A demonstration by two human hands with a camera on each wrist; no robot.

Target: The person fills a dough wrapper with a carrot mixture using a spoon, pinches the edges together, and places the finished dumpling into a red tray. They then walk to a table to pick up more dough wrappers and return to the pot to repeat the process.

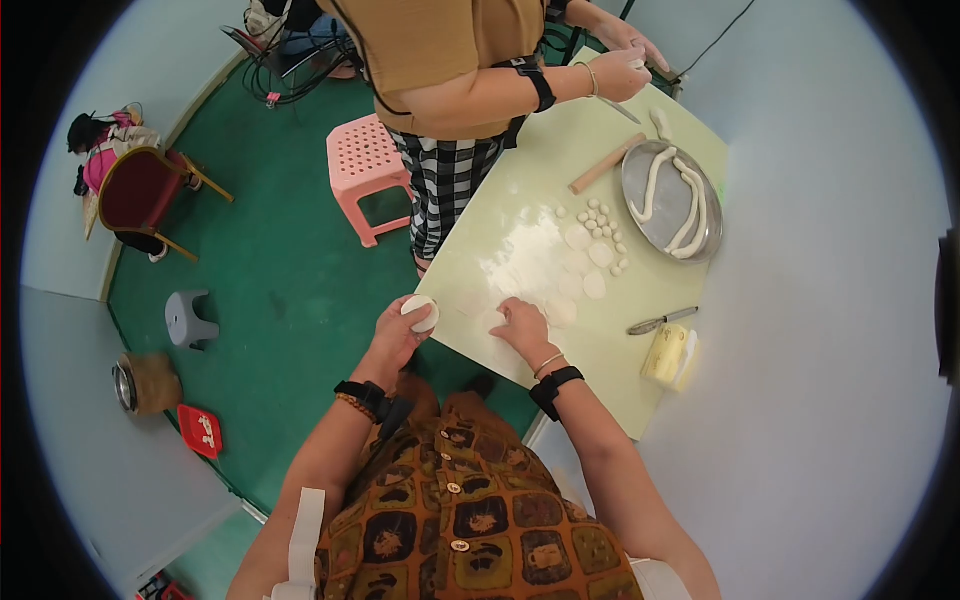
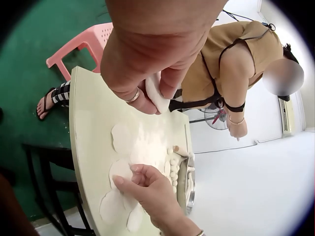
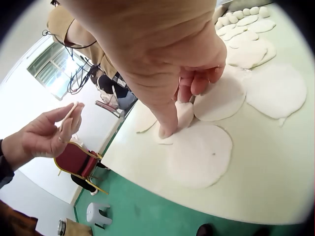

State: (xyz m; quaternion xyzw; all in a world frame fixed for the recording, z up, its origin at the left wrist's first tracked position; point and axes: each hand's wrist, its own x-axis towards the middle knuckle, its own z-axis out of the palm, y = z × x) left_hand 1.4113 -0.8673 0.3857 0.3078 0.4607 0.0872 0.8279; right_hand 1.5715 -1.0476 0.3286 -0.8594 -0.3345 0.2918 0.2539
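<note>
My left hand is off the table's near-left edge and holds a round flat dough wrapper in its fingers; the left wrist view shows that wrapper hanging from the fingertips. My right hand is down on the pale table among flat wrappers. In the right wrist view its thumb and fingers pinch the lifted edge of one wrapper, beside a larger one.
Another person works across the table. A metal tray with dough ropes, a rolling pin, small dough pieces, a knife and a yellow block lie beyond. A pink stool stands to the left.
</note>
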